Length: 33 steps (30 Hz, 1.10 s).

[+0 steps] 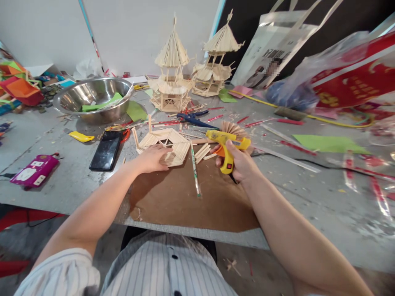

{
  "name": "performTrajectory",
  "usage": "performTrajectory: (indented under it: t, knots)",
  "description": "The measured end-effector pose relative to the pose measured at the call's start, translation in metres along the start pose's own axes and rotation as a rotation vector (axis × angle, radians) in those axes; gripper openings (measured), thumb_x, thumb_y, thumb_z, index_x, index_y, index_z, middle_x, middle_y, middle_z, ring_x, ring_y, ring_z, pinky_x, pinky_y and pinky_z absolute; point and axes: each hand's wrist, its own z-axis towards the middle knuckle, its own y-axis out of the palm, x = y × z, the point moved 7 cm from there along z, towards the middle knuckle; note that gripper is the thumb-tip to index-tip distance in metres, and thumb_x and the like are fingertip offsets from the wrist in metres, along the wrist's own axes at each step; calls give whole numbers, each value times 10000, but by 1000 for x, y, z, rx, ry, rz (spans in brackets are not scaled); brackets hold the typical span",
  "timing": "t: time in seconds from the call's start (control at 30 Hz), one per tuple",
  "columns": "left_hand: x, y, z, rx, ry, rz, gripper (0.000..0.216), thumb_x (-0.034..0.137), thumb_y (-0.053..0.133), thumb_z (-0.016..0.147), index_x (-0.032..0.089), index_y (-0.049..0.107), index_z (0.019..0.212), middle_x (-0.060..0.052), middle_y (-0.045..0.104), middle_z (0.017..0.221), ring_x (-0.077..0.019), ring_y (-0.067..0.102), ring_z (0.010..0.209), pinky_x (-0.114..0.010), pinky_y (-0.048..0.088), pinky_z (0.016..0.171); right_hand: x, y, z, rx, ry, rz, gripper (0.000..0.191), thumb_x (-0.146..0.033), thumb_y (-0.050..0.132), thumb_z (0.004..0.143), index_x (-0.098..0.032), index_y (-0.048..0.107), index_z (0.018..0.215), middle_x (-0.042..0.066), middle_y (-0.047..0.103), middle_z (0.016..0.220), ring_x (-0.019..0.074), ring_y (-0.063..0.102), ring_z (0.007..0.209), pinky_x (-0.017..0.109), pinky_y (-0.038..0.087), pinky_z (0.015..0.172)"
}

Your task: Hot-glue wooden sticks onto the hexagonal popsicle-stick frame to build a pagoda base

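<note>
My right hand point(240, 161) is wrapped round the handle of a yellow hot glue gun point(228, 142), whose nozzle points left. My left hand point(154, 158) lies with fingers stretched over a flat hexagonal base of wooden sticks point(177, 144), covering part of it. Two short stick posts point(150, 123) rise at the base's left side. Right of it, a green-and-white wrapped stick point(195, 172) lies on a brown board point(185, 209). Several loose wooden sticks point(203, 153) lie between the base and the glue gun.
Two stick pagodas point(173, 88) stand at the back. Blue-handled pliers point(197, 120) lie before them. Leftward are a steel bowl point(92, 117), a black phone point(105, 151) and a purple power strip point(35, 170). A black cord point(308, 161) runs right, near bags point(268, 49).
</note>
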Motion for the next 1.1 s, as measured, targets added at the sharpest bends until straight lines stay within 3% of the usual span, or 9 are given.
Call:
performTrajectory:
  t: [0.13, 0.33, 0.47, 0.57, 0.67, 0.83, 0.97, 1.1]
  knots:
    - [-3, -4, -3, -88, -2, -16, 727, 354, 640, 670, 186, 373, 1325, -122, 412, 1352, -265, 349, 1245, -376, 259, 1013, -2, 1, -1, 6, 0, 11, 403, -550, 638, 646, -204, 553, 836, -5, 649, 696, 84, 515, 363, 203, 376, 313]
    - [-5, -6, -10, -202, 14, -11, 682, 271, 644, 642, 206, 433, 1288, -99, 456, 1325, -265, 355, 1243, -379, 264, 1009, -2, 0, 0, 13, -8, 14, 392, -546, 628, 661, -201, 553, 832, -7, 643, 704, 81, 517, 360, 203, 378, 310]
    - [2, -12, -9, -125, 53, -60, 612, 393, 601, 702, 173, 465, 1256, -119, 463, 1313, -254, 416, 1198, -363, 314, 981, -3, -3, 1, 11, -33, 0, 385, -552, 599, 689, -185, 557, 799, 8, 645, 728, 79, 529, 375, 207, 404, 326]
    - [15, -25, -2, 57, 25, -84, 473, 408, 476, 811, 143, 512, 1201, -131, 552, 1210, -228, 505, 1105, -352, 368, 930, -6, -5, 2, 20, -54, 4, 389, -556, 595, 690, -183, 558, 791, 11, 648, 737, 77, 531, 378, 206, 410, 328]
    - [42, -27, 9, 126, 69, -27, 348, 320, 469, 827, 129, 578, 1097, -123, 619, 1079, -216, 559, 1006, -337, 412, 868, -9, -4, 1, 30, -69, 16, 378, -547, 602, 688, -189, 559, 800, 1, 645, 720, 74, 526, 372, 203, 412, 329]
    - [93, -6, 43, 94, 153, 126, 239, 213, 436, 824, 108, 637, 898, -119, 642, 910, -241, 573, 933, -346, 458, 770, -10, -3, 1, 41, -67, 29, 396, -549, 625, 661, -181, 569, 797, -2, 645, 683, 75, 516, 359, 198, 405, 321]
    - [119, 10, 74, 59, 133, 170, 331, 128, 508, 756, 74, 582, 1074, -157, 604, 1031, -287, 549, 1001, -377, 466, 770, -9, -5, 1, 53, -58, 38, 427, -560, 648, 626, -171, 578, 788, -1, 646, 659, 70, 505, 349, 193, 406, 322]
    - [120, 22, 95, -43, -22, 110, 341, 105, 494, 783, 57, 571, 1112, -176, 572, 1133, -287, 533, 1057, -385, 438, 847, -12, -4, 1, 48, -86, 15, 416, -564, 634, 641, -171, 579, 766, 3, 648, 653, 66, 503, 352, 185, 393, 317]
